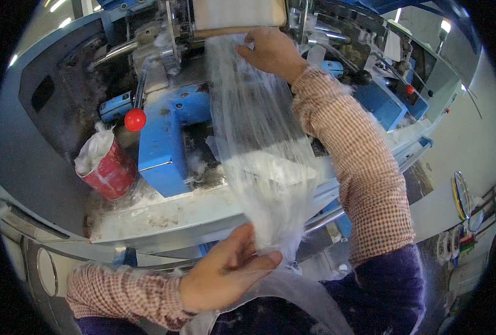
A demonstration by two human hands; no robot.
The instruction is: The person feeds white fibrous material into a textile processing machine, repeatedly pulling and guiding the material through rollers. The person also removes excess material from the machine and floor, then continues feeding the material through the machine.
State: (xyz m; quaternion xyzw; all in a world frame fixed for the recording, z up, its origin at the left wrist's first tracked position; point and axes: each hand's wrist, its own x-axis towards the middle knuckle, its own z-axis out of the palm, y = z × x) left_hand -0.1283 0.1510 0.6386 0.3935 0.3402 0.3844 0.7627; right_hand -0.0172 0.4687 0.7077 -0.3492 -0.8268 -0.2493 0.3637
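Note:
A thin, translucent web of white fibres (253, 123) hangs from a pale roller (239, 14) at the top middle. It runs down toward me, narrowing into a gathered bunch. Low in the middle, my left hand (225, 271) is closed around that lower bunch, thumb in front and fingers partly behind it. My right hand (276, 53) lies over the web's upper right, just below the roller. Its thumb and forefinger are apart over the fibres; the other fingers are mostly hidden. Below my left hand, a sheer white strip drapes across my dark clothing.
Left of the web stand a blue machine block (161, 148), a lever with a red ball knob (135, 119) and a red tub (111, 170) stuffed with white fluff. More levers and a blue housing (382, 103) are on the right. A pale machine ledge (164, 218) crosses in front.

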